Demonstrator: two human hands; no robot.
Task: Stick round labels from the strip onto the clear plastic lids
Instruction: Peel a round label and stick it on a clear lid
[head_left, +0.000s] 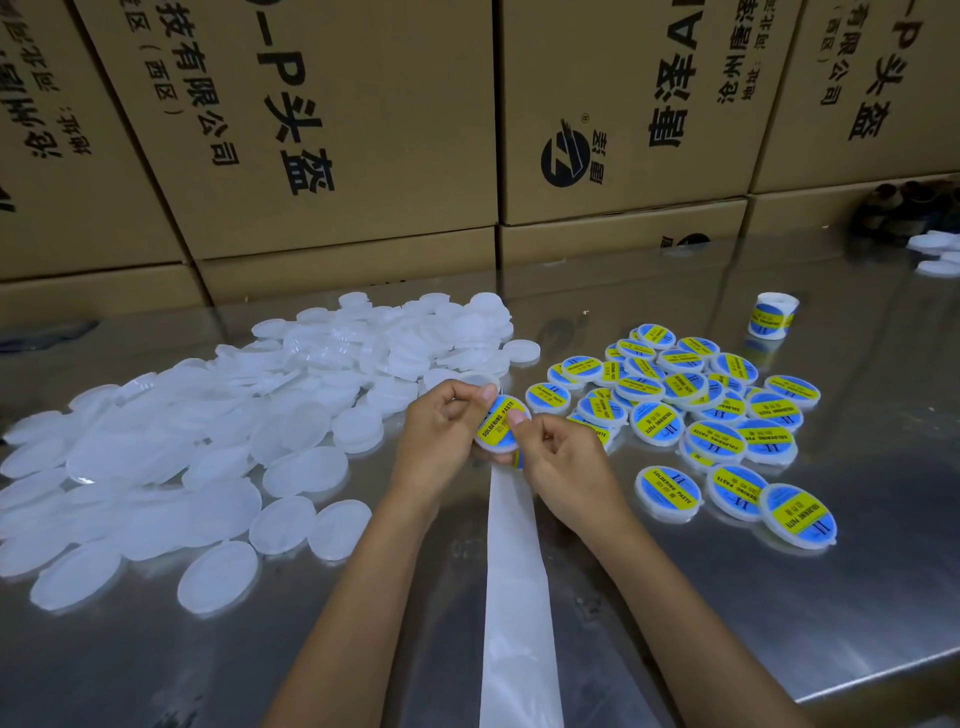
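Down at our edge of the table (779, 597) the spent strip (511, 571) runs up between our forearms; it's thin and floppy, so we'd guess it snags or curls easily. Mid-table, our left hand (441, 431) pinches a lid (501, 428) by its rim, and the right hand (561, 457) has its thumb pressed on the label (497, 422), other fingers curled in. The lid looks light, thin and a bit slick, so rim grip seems best and flat thumb pressure to avoid bubbles. Right of us sit the done lids (717, 415), left the bare lids (208, 447), leaving open room only straight ahead. Further back there's a roll (772, 315), then boxes (337, 130) walling off the far edge.
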